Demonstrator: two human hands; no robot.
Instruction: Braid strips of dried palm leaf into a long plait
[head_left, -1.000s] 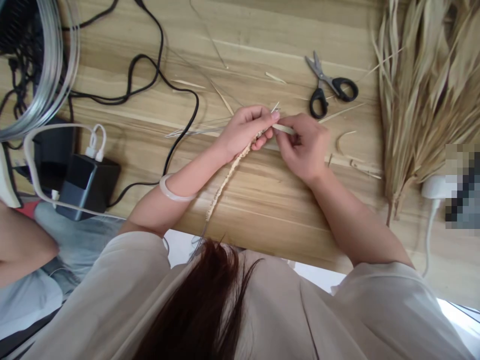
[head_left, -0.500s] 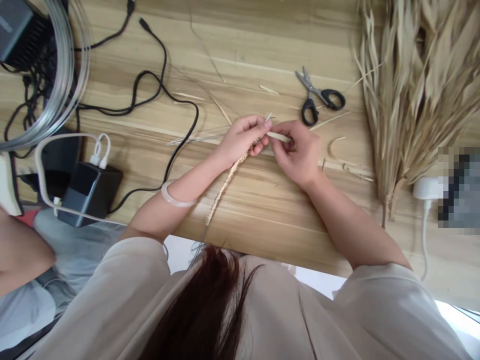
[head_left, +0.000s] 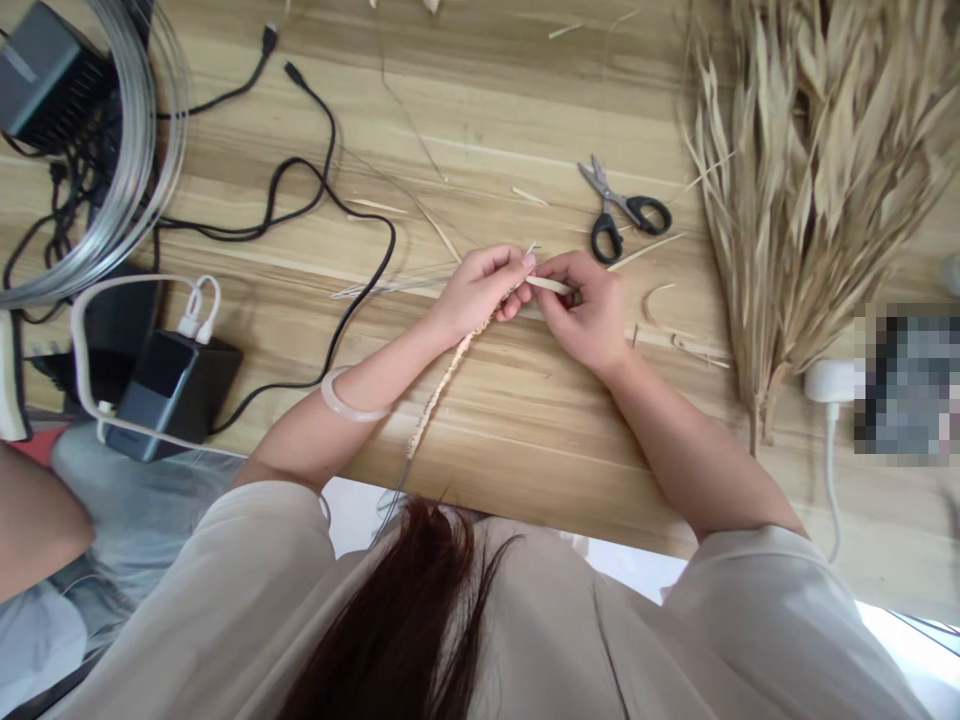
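Note:
My left hand (head_left: 487, 290) pinches the upper end of a wire wrapped in pale dried leaf (head_left: 442, 387), with bare wire tips poking out past the thumb. The wrapped length slants down toward my body and ends in bare wire near the table's front edge. In my right hand (head_left: 583, 310), closed at the fingers, is a flat pale leaf strip (head_left: 549, 285) that runs across to the left fingertips. Exactly where the strip meets the wire is hidden by the fingers. Black-handled scissors (head_left: 619, 205) lie spread just beyond my right hand.
A big bunch of dried leaves (head_left: 795, 190) lies at the right, near a white plug (head_left: 831, 380). Coiled wire (head_left: 139, 150), black cables (head_left: 330, 190) and a dark power bank (head_left: 174, 385) crowd the left. Leaf scraps (head_left: 701, 350) dot the wooden table. Another person's arm (head_left: 41, 520) shows at lower left.
The view has shifted slightly, so table items appear a little lower and those at right farther left. Both hands keep nearly the same pose and hold on the wire and strip.

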